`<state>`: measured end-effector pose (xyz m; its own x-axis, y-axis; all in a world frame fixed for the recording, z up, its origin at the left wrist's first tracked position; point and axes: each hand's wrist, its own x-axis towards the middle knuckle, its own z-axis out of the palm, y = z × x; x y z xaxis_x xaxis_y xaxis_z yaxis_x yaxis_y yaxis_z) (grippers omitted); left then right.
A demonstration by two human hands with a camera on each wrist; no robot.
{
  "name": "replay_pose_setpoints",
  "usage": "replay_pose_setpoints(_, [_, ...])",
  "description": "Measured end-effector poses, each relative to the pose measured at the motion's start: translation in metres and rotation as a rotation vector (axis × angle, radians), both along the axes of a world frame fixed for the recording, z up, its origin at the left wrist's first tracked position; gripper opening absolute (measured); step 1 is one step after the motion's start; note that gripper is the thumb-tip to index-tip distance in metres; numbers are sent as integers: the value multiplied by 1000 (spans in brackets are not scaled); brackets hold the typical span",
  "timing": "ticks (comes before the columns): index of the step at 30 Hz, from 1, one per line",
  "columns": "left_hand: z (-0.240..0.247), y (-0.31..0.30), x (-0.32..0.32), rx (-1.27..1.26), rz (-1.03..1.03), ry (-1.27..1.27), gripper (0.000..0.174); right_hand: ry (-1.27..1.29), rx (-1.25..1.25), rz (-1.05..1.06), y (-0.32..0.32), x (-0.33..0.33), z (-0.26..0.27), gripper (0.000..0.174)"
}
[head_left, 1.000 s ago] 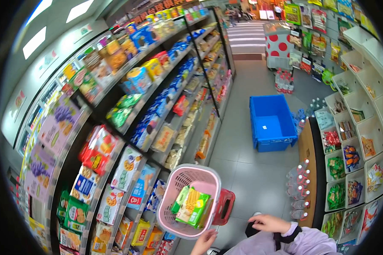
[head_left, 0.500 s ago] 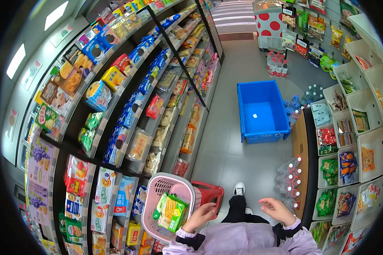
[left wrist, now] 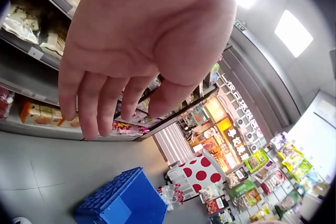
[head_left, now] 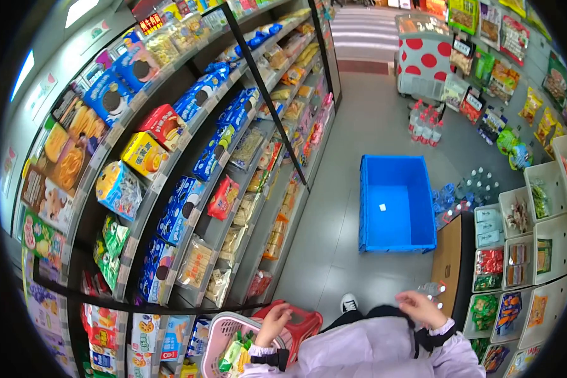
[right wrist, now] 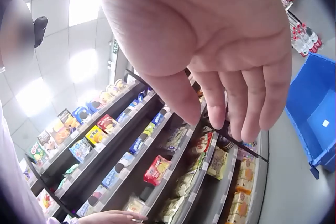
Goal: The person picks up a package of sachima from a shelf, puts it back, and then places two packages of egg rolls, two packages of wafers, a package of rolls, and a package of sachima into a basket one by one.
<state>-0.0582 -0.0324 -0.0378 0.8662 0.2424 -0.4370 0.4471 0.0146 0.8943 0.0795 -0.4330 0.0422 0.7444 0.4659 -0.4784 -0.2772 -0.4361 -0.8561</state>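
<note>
My left hand (head_left: 273, 322) hangs in front of my body, above the pink basket (head_left: 215, 334), its fingers relaxed and holding nothing. In the left wrist view that hand (left wrist: 142, 40) shows a bare palm with fingers loosely extended. Green and yellow snack packs (head_left: 236, 354) lie in the basket, partly hidden by the hand and sleeve. Over on the other side, my right hand (head_left: 420, 309) is raised before the wooden-sided display, also with nothing in it. The right wrist view has this palm (right wrist: 210, 29) bare too, fingers slightly bent.
Snack shelves (head_left: 189, 189) run along the left. A blue crate (head_left: 397, 242) stands on the aisle floor ahead, with bottled drinks (head_left: 426, 126) beyond it. White bins of small packs (head_left: 485, 312) line the right. A red basket (head_left: 305, 324) sits beside the pink one.
The view has shifted forward along the aisle, so the pink basket now sits lower in the frame. My left hand has come over beside the basket's rim; both hands stay unloaded.
</note>
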Motion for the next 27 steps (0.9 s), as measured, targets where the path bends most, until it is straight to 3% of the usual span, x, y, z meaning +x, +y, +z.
replay_pose_setpoints(4, [8, 12, 66, 20, -40, 8, 36, -135, 70, -6, 18, 59, 3, 25])
replay_pose_setpoints(8, [22, 16, 137, 64, -87, 35, 36, -74, 36, 39, 31, 127, 11, 25])
replay_pose_setpoints(12, [19, 21, 187, 37, 0, 103, 34, -107, 62, 107, 41, 213, -8, 26])
replay_pose_setpoints(20, [14, 33, 234, -71, 120, 171, 34, -137, 108, 183, 101, 358, -43, 23])
replay_pose_setpoints(24, [14, 53, 249, -105, 276, 314, 39, -345, 17, 353, 145, 407, -115, 26])
replay_pose_setpoints(27, [-31, 84, 260, -170, 424, 320, 41, -253, -8, 337, 204, 447, -171, 28])
